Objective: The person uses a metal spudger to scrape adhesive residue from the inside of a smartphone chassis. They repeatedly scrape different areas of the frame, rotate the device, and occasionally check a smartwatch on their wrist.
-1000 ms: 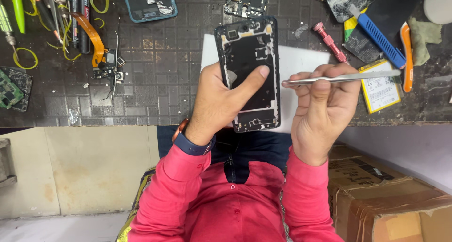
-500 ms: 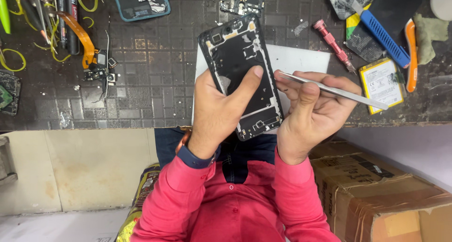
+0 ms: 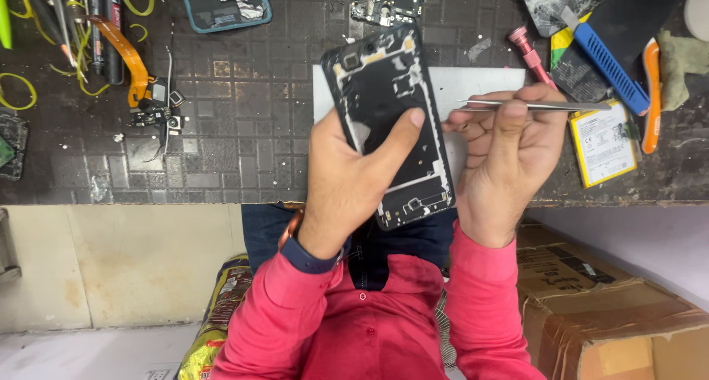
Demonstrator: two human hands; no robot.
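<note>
Nearest, a red-sleeved person's left hand is closed around an opened phone frame, thumb pressed across its dark inner face. Its long axis runs near-upright, leaning left at the far end, camera cutout pointing away from the person. It is a flat black rectangle of hard plastic and metal, held just above the desk edge. Beside it, the right hand pinches thin steel tweezers, lying level, tips aimed left toward the frame. Behind lies a white mat on dark, square-embossed desk covering. Farther right sit a yellow-edged battery and a blue-handled tool.
</note>
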